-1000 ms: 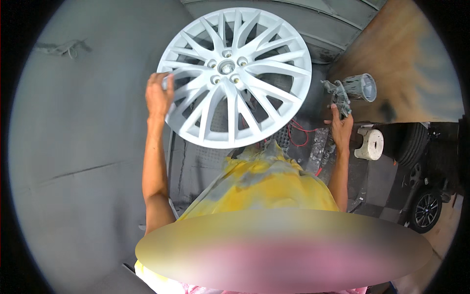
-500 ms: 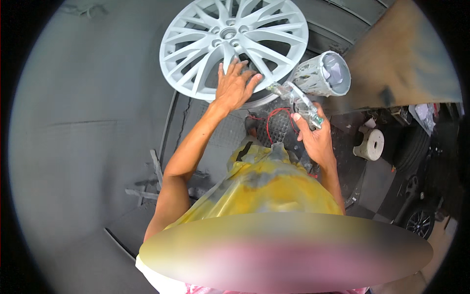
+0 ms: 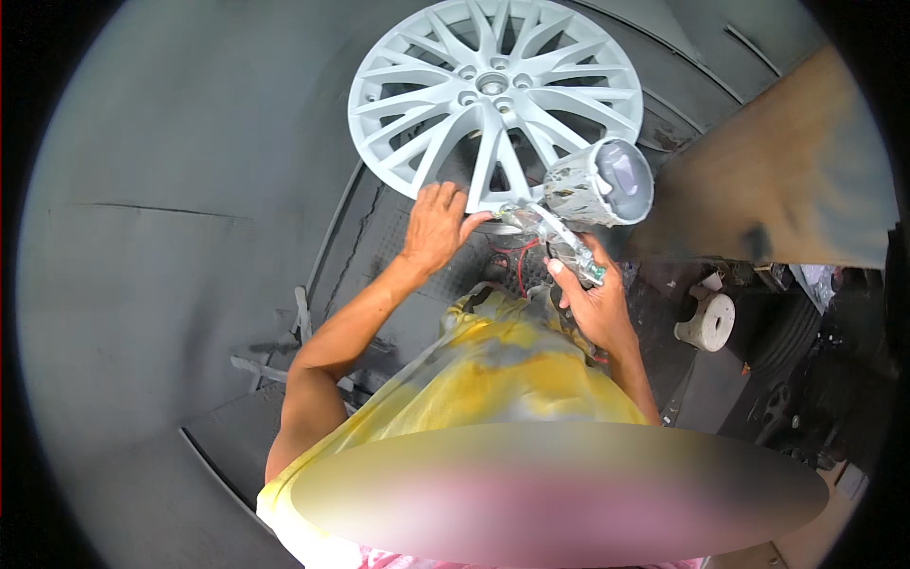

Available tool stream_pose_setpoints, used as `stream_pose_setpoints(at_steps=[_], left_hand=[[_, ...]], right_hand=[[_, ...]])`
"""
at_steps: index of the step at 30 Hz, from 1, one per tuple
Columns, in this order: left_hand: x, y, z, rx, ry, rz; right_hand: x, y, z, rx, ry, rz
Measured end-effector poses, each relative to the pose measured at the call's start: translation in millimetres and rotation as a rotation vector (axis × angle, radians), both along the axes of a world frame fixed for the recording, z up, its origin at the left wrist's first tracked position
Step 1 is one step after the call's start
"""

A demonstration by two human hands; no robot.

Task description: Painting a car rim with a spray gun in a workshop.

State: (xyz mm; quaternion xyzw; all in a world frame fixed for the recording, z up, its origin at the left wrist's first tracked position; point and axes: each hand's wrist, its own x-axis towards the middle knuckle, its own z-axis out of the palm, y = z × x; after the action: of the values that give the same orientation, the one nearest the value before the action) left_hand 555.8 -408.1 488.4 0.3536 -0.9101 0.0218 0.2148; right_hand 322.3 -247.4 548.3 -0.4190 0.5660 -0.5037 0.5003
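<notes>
A white-grey multi-spoke wheel rim point(image 3: 486, 147) lies face up ahead of me. My left hand point(image 3: 435, 228) is at its near edge, fingers bent over the lip and thumb stretched out to the right. In my right hand point(image 3: 599, 302) is a spray gun point(image 3: 567, 243), its body wrapped in clear plastic, held by the handle with the nozzle end toward the rim. Attached to the gun, a paint-smeared cup point(image 3: 574, 187) tilts over the rim's near right edge. Inside the cup, grey-white contents show. Most of my right fingers are hidden behind the handle.
A red hose point(image 3: 520, 267) hangs below the gun by my feet. A brown panel point(image 3: 777, 175) slants at the right. Beyond it are a white stool point(image 3: 707, 322) and a dark tyre point(image 3: 785, 318). A grey, overspray-coated wall point(image 3: 142, 284) fills the left.
My left hand has drawn back from the spokes to the rim's near edge, its spread fingers now bent. The view has shifted; the gun and cup appear lower and slightly further left.
</notes>
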Motion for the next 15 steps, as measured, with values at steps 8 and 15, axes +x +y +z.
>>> stream_pose_setpoints(at_steps=[8, 15], left_hand=[[9.0, -25.3, 21.6, 0.353, 0.432, -0.03], [73.5, -89.3, 12.8, 0.152, -0.028, 0.035]], right_hand=[[18.2, -41.6, 22.1, 0.039, -0.043, -0.108], [42.9, -78.3, 16.9, 0.067, -0.01, -0.015]])
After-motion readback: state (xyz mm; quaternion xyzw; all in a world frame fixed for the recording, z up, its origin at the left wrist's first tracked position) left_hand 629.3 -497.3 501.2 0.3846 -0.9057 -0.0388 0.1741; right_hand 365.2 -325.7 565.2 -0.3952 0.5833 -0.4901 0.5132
